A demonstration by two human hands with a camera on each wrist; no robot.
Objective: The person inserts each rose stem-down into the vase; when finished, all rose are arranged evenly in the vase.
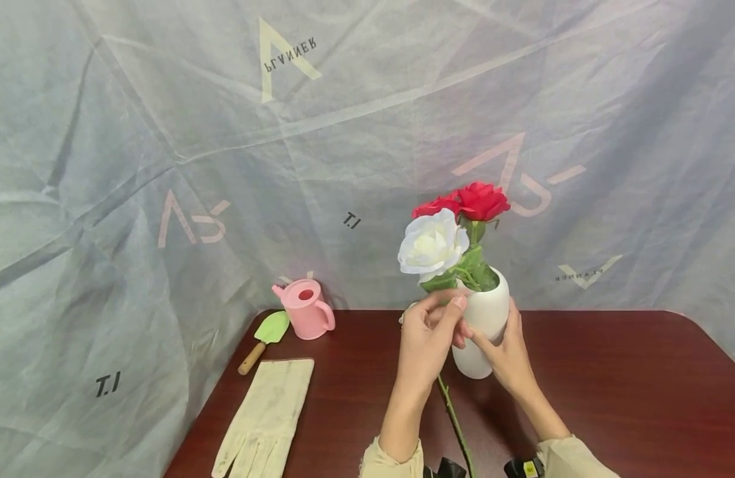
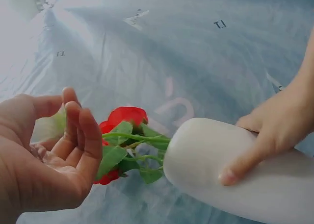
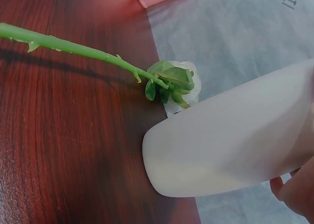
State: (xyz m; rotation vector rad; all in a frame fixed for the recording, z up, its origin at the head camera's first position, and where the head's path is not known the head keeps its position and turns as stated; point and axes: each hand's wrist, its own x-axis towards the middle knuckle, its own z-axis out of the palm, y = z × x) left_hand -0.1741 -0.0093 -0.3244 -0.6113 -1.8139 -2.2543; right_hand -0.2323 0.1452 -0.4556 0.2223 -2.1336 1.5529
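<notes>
We see the right hand (image 1: 507, 355), which grips the white vase (image 1: 489, 315); its thumb presses on the near side and its other fingers are wrapped behind. The vase stands over the counter (image 1: 618, 378) and leans a little; if its bottom touches the wood, we cannot tell. From its mouth come two red roses (image 1: 483, 201) and one white rose (image 1: 433, 245), with green leaves (image 1: 475, 259) around the stems.

The left hand (image 1: 427, 335) is just beside the vase, below the white rose. Its fingers are bent loosely and free, and the thumb tip is near to the fingertips.

In the right wrist view, we find a loose white rose (image 3: 93, 52) with a thorny stem, stretched along the counter near the vase; from the head, the left hand hides a part of it.

At the left side of the counter there is a pink watering can (image 1: 307, 311), beside it a trowel (image 1: 263, 341) with a green blade, and nearer to us a pale glove (image 1: 271, 405). A grey printed cloth (image 1: 367, 133) hangs behind.
</notes>
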